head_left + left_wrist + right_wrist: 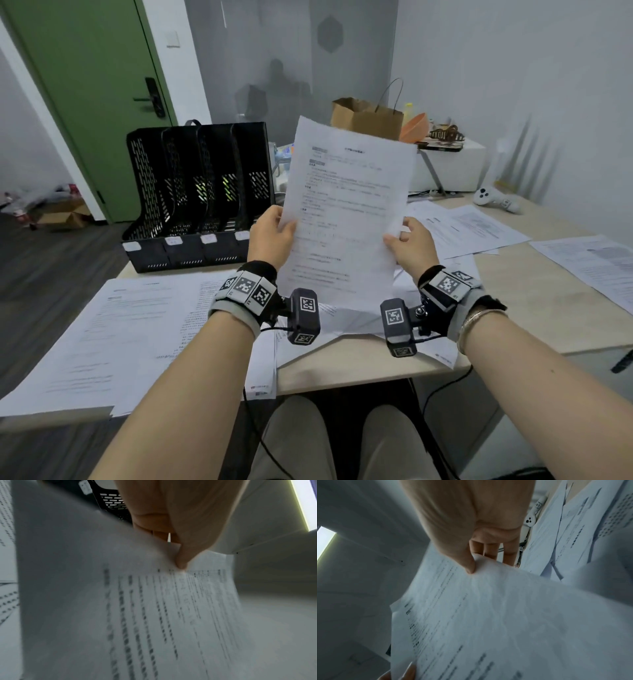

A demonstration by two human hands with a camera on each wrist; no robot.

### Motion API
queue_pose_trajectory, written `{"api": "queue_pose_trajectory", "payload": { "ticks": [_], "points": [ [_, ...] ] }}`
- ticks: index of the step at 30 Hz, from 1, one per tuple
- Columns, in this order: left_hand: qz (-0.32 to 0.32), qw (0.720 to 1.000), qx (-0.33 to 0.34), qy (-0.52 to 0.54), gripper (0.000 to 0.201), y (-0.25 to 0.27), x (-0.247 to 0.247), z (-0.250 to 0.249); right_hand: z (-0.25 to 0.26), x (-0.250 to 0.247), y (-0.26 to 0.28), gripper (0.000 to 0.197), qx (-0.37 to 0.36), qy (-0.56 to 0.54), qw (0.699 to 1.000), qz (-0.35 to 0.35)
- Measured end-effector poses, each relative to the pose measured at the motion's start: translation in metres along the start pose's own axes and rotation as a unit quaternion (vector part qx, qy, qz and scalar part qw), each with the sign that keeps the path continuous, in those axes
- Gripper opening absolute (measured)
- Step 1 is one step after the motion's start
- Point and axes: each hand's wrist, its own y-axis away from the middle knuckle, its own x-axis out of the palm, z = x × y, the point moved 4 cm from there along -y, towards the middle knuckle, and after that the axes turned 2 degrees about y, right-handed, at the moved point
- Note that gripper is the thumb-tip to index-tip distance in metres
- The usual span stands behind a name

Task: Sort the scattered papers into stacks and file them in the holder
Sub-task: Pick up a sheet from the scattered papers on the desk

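I hold a printed white sheet [346, 212] upright over the table, its text facing me. My left hand [274, 234] pinches its left edge, thumb on the front; in the left wrist view the left hand [181, 561] presses its thumb on the sheet [137, 615]. My right hand [407, 243] pinches the right edge, and the right wrist view shows the right hand [471, 568] with its thumb on the sheet [488, 615] and fingers behind. The black mesh file holder [195, 195] stands at the table's far left, its slots showing no paper.
Loose printed papers lie on the table at the left [113, 335], under my wrists and at the right [479, 229], with more at the far right edge [592, 263]. A white controller [493, 200], a brown paper bag [366, 120] and a white box [452, 168] sit at the back.
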Motion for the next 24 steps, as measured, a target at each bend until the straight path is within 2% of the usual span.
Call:
{"api": "queue_pose_trajectory", "payload": {
  "ticks": [4, 13, 18, 24],
  "points": [
    [-0.068, 0.998, 0.015, -0.003, 0.010, 0.002, -0.013, -0.001, 0.008, 0.015, 0.003, 0.022, -0.006, -0.015, 1.000, 0.025],
    [-0.126, 0.992, -0.004, -0.030, 0.007, 0.036, -0.043, 0.008, 0.002, 0.067, 0.003, 0.031, 0.033, 0.052, 0.997, 0.035],
    [-0.124, 0.989, -0.059, -0.060, 0.011, 0.050, -0.075, 0.026, 0.008, 0.102, 0.012, 0.022, 0.036, 0.052, 0.995, 0.076],
    [-0.142, 0.973, -0.152, -0.098, 0.024, 0.051, -0.138, 0.062, 0.027, 0.162, 0.036, 0.019, 0.003, 0.053, 0.979, 0.197]
  ]
}}
